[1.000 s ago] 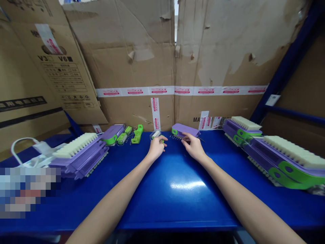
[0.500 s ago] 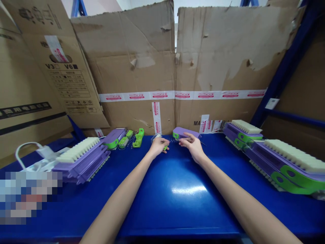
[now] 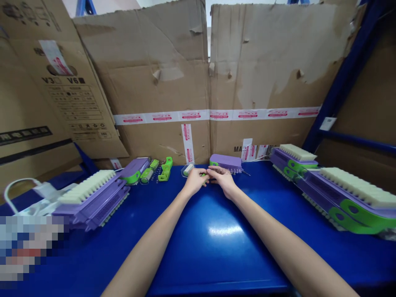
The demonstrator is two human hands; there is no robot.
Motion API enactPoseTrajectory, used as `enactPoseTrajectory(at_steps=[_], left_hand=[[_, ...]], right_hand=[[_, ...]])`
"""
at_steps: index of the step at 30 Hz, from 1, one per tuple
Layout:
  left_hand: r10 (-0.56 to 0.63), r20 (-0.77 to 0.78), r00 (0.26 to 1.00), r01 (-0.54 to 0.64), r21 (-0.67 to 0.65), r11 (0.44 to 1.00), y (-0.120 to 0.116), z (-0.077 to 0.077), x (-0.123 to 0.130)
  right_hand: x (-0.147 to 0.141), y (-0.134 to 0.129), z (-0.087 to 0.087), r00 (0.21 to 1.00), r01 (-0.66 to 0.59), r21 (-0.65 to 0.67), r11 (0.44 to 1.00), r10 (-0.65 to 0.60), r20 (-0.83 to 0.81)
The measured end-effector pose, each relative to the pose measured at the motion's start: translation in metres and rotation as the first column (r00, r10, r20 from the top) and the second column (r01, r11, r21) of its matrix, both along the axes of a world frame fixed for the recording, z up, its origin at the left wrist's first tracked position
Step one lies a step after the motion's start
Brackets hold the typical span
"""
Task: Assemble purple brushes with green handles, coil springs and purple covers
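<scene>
My left hand [image 3: 195, 181] is closed around a small green part [image 3: 203, 175], mostly hidden by the fingers. My right hand [image 3: 223, 181] has its fingertips pinched together against that part, touching the left fingers; what they hold, if anything, is too small to make out. Just behind the right hand lie several small metal springs [image 3: 230, 170] in front of a purple casing [image 3: 227, 161] with a green end. Left of my left hand sits a small clear-sided piece [image 3: 187, 169] with a pale top. A thin metal rod [image 3: 246, 173] points out to the right.
At left are green parts [image 3: 165, 170], a purple-and-green unit [image 3: 136, 169], purple brush-like pieces with cream bristles [image 3: 89, 187] and a white plug [image 3: 46, 189]. More bristled purple units [image 3: 355, 185] stand at right. Cardboard [image 3: 154, 90] walls the back of the blue table [image 3: 222, 260].
My right hand has moved left and closed in, so its fingertips now meet those of my left hand. The view has shifted slightly to the right.
</scene>
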State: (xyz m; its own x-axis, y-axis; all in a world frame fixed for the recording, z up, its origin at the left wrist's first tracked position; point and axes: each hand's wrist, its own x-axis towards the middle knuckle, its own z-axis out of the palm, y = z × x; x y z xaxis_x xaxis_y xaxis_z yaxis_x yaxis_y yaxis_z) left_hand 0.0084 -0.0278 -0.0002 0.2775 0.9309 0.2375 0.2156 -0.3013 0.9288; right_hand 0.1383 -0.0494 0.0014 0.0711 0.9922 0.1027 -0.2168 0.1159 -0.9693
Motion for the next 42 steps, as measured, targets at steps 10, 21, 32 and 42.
enactPoseTrajectory(at_steps=[10, 21, 32, 42], left_hand=[[-0.054, 0.055, 0.997, 0.058, -0.075, 0.995, -0.007, -0.003, -0.002], [-0.078, 0.118, 0.99, 0.098, -0.172, 0.98, -0.007, -0.002, -0.009], [0.084, 0.105, 0.991, -0.062, -0.196, 0.979, -0.012, 0.003, 0.0], [0.179, 0.061, 0.982, -0.169, -0.143, 0.975, -0.014, 0.007, 0.002]], right_hand=[[0.018, -0.004, -0.005, 0.991, -0.115, -0.063, 0.991, 0.11, -0.079], [0.018, -0.004, -0.005, 0.989, -0.127, -0.039, 0.991, 0.124, -0.075], [0.02, -0.002, -0.007, 0.992, -0.059, 0.094, 0.994, 0.048, 0.118], [0.019, 0.0, -0.009, 0.947, -0.048, 0.284, 0.958, -0.046, 0.318]])
